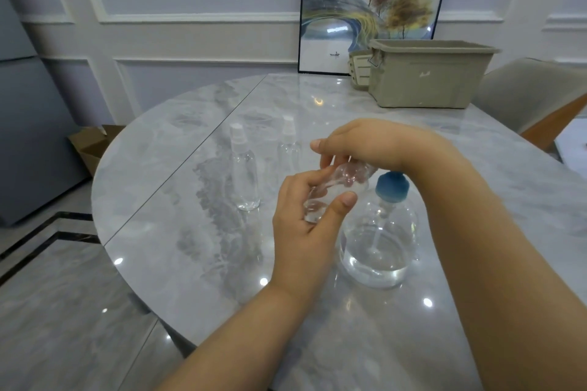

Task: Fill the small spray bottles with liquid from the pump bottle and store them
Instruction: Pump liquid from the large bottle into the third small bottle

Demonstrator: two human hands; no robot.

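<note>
Clear small bottle (pixel 330 190) sits mid-frame, tilted, gripped low by your left hand (pixel 305 216); right hand (pixel 365 146) pinches its top. Pump bottle (pixel 379 232) is just beside your right wrist: bump it and it tips. Slick plastic could slip while twisting.

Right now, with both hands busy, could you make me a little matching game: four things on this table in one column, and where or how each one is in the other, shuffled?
Things:
1. pump bottle
2. small clear bottle
3. two capped spray bottles
4. beige storage bin

Places or states:
A. standing upright on the table, left of the hands
B. at the table's far edge, beside a framed picture
C. tilted, held between left hand and right hand
D. blue top, partly filled with clear liquid

Pairs: 1-D, 2-C, 3-A, 4-B
</note>
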